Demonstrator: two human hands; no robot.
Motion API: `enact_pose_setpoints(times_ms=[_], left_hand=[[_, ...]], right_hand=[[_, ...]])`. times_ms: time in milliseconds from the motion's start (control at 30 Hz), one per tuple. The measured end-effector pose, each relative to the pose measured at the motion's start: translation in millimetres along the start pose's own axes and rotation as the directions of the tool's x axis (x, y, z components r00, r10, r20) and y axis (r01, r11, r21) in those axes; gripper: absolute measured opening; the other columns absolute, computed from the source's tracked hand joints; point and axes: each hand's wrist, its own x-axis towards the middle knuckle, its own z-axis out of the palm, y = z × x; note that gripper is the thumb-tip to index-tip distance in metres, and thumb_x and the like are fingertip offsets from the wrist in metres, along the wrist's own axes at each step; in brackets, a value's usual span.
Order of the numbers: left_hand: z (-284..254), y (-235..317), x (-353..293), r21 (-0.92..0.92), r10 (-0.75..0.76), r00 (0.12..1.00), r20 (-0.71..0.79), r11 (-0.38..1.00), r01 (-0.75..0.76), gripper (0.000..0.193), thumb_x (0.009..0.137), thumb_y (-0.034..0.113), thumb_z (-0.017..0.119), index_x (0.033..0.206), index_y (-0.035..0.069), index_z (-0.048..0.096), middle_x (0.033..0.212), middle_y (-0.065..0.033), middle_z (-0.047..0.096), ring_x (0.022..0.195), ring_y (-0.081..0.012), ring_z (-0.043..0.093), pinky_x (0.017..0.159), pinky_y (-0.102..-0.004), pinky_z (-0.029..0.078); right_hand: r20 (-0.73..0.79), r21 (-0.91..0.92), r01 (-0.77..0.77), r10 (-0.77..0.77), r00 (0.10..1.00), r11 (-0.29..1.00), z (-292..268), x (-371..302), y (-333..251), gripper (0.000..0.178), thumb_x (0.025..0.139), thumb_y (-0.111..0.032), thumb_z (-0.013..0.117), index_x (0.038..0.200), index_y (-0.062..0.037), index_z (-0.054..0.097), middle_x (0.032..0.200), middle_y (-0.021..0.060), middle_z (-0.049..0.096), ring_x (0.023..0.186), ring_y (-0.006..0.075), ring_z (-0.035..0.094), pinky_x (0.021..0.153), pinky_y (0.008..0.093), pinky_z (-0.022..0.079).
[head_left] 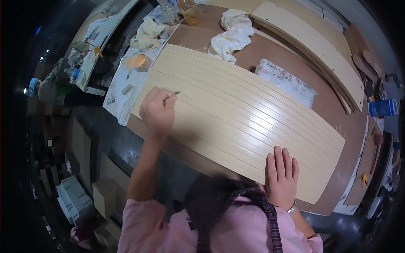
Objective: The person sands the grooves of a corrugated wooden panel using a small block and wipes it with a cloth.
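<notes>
Lying on the brown flat-topped table point(192, 39) is a long cream panel with straight parallel grooves point(219, 107), close along the near edge of the table and reaching almost to its left edge. The left hand point(158, 107) is closed over the left part of this panel and grips a small dark pointed tool point(176, 92); whether the tip touches the surface, I cannot tell. The right hand point(282, 181) is flat, with its fingers extended, and rests on the panel at its near edge, toward the right end. Just beyond the panel's far edge lies a white slab with dark stains point(287, 80), and to the left of it are crumpled off-white cloths point(231, 40). Beside the panel's left end, an open tub with orange content point(146, 65) stands on a stained white sheet point(120, 92). Along the table's far right side lies a long cream board point(308, 46).
</notes>
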Motion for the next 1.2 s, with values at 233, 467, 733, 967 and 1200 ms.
enact_pose_setpoints(times_ms=[233, 467, 733, 967, 1200], left_hand=[[11, 31, -8, -0.103, 0.213, 0.977, 0.018, 0.972, -0.210, 0.007, 0.078, -0.002, 0.071, 0.077, 0.001, 0.065, 0.069, -0.0122, 0.056, 0.064, -0.0298, 0.058, 0.058, -0.0383, 0.047], [17, 80, -32, -0.175, 0.418, 0.862, 0.288, 0.908, -0.381, 0.004, 0.084, 0.001, 0.068, 0.080, 0.000, 0.068, 0.075, -0.0124, 0.063, 0.067, -0.0274, 0.062, 0.061, -0.0345, 0.049], [21, 19, 23, 0.025, -0.028, 1.000, 0.006, 0.999, 0.028, 0.001, 0.080, 0.006, 0.071, 0.079, 0.006, 0.069, 0.076, -0.0106, 0.062, 0.070, -0.0321, 0.062, 0.065, -0.0429, 0.048], [38, 56, 7, -0.079, 0.181, 0.980, 0.082, 0.981, -0.175, 0.005, 0.080, 0.007, 0.070, 0.080, 0.007, 0.065, 0.076, -0.0104, 0.057, 0.073, -0.0328, 0.060, 0.064, -0.0453, 0.048], [52, 105, -6, -0.185, 0.378, 0.912, 0.161, 0.919, -0.348, 0.007, 0.076, -0.001, 0.072, 0.077, 0.002, 0.067, 0.072, -0.0113, 0.060, 0.067, -0.0303, 0.062, 0.060, -0.0377, 0.049]], right_hand=[[0.000, 0.006, -0.009, 0.009, 1.000, 1.000, -3, 1, -1, 0.093, 0.065, -0.025, 0.079, 0.149, -0.0048, 0.044, 0.158, 0.0186, 0.039, 0.146, 0.0377, 0.036, 0.115, 0.0582, 0.026], [0.006, 0.008, -0.021, 0.021, 1.000, 1.000, -3, 1, 1, 0.092, 0.064, -0.025, 0.079, 0.147, -0.0053, 0.045, 0.158, 0.0177, 0.040, 0.145, 0.0364, 0.038, 0.115, 0.0572, 0.027], [-0.001, 0.005, -0.018, 0.018, 1.000, 1.000, -4, 1, 0, 0.089, 0.065, -0.025, 0.078, 0.146, -0.0052, 0.047, 0.157, 0.0179, 0.040, 0.144, 0.0370, 0.039, 0.115, 0.0573, 0.028], [0.020, 0.007, -0.018, 0.018, 1.000, 1.000, -6, 2, 0, 0.087, 0.066, -0.027, 0.078, 0.145, -0.0054, 0.048, 0.157, 0.0170, 0.041, 0.144, 0.0362, 0.040, 0.115, 0.0563, 0.028], [0.016, 0.006, -0.036, 0.036, 0.999, 0.999, -8, 2, 1, 0.086, 0.066, -0.026, 0.078, 0.145, -0.0067, 0.049, 0.157, 0.0156, 0.041, 0.144, 0.0344, 0.040, 0.115, 0.0552, 0.030]])
